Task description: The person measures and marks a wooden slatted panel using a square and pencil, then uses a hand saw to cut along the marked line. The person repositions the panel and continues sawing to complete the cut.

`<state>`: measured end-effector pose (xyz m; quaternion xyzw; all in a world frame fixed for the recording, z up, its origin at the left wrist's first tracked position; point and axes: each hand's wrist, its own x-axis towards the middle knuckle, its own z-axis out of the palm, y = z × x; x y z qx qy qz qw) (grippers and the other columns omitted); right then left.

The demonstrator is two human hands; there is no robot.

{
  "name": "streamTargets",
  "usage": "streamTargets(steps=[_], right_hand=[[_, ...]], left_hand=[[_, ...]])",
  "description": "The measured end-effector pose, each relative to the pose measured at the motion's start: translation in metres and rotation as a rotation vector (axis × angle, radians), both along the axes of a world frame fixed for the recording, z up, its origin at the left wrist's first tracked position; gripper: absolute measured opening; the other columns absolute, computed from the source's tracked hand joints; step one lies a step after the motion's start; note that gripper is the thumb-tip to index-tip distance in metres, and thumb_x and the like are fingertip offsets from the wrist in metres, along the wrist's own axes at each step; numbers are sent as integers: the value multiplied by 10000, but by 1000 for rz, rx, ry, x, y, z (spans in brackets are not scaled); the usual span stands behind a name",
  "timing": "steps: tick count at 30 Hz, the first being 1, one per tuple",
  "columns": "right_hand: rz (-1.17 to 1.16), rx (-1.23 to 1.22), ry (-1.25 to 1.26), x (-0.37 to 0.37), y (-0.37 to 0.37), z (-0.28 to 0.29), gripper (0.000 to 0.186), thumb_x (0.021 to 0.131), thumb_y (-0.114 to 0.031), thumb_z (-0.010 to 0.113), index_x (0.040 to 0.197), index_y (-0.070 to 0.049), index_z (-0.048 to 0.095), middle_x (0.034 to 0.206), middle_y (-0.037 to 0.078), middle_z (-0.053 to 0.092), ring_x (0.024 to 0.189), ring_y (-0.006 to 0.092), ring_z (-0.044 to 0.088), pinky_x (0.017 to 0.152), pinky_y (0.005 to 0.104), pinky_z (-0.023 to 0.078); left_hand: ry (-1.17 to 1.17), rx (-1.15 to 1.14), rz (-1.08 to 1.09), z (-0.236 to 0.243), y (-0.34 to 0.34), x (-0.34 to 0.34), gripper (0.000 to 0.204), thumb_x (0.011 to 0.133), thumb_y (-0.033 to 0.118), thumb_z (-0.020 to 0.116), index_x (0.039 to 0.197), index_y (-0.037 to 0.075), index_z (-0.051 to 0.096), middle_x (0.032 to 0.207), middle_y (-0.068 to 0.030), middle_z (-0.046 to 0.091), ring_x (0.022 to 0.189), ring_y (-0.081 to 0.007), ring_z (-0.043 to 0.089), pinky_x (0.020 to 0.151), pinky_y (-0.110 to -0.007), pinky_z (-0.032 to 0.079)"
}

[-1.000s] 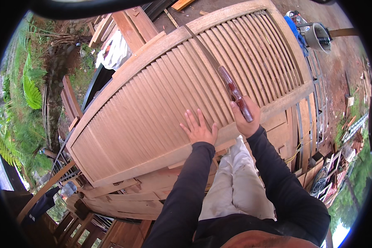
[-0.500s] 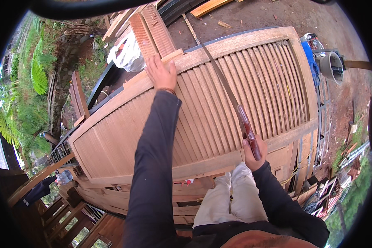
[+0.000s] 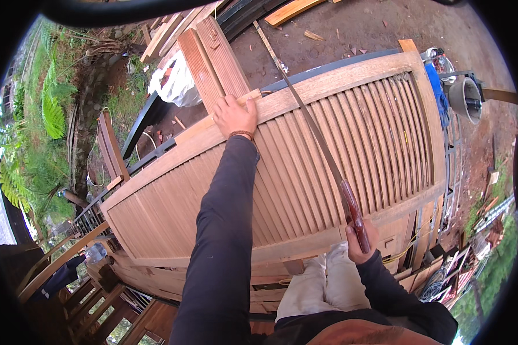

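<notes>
1. Left hand (image 3: 236,118): arm stretched far, thumb spread from fingers, on louvered door's (image 3: 293,190) far edge.
2. Right hand (image 3: 364,238), near: wrapped around brown-handled long blade (image 3: 318,132) slanting across door.
3. Open dirt (image 3: 357,34) beyond.

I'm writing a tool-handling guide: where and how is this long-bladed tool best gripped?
Probably by wrapping the brown handle from the person's side, as the right hand does: it is thicker than the narrow blade, which points away across the louvred panel.
</notes>
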<state>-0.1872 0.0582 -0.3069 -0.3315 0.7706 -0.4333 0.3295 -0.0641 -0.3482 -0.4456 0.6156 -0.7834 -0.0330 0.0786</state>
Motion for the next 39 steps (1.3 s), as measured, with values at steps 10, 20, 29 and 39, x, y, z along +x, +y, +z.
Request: streamTargets(steps=[10, 20, 29, 39], right_hand=[[-63, 89, 2, 0, -65, 22, 76, 889, -66, 708, 911, -10, 661, 717, 155, 618, 624, 308, 634, 590, 391, 486], [-80, 31, 35, 6, -80, 11, 102, 888, -59, 738, 879, -19, 644, 658, 125, 597, 548, 290, 596, 543, 375, 467], [-88, -85, 22, 5, -69, -19, 115, 887, -54, 745, 848, -28, 639, 602, 90, 553, 499, 216, 551, 504, 332, 438], [-80, -49, -36, 12, -42, -34, 90, 844, -23, 752, 869, -9, 666, 634, 100, 605, 522, 250, 601, 518, 340, 465]], left_hand=[[90, 89, -21, 1, -2, -2, 655, 893, 543, 632, 1322, 51, 573, 1450, -149, 514, 1426, -340, 412, 1199, -606, 248], [97, 53, -66, -1, 0, 0, 735, 884, 613, 636, 1361, 57, 579, 1476, -165, 503, 1434, -348, 416, 1184, -633, 246], [256, 5, -427, -7, -7, -21, 461, 986, 477, 550, 1222, 101, 674, 1381, -121, 589, 1389, -328, 475, 1215, -558, 263], [121, 147, -438, -10, 6, -56, 551, 1079, 465, 375, 1028, 114, 797, 1091, -127, 756, 1170, -286, 638, 1123, -445, 385]])
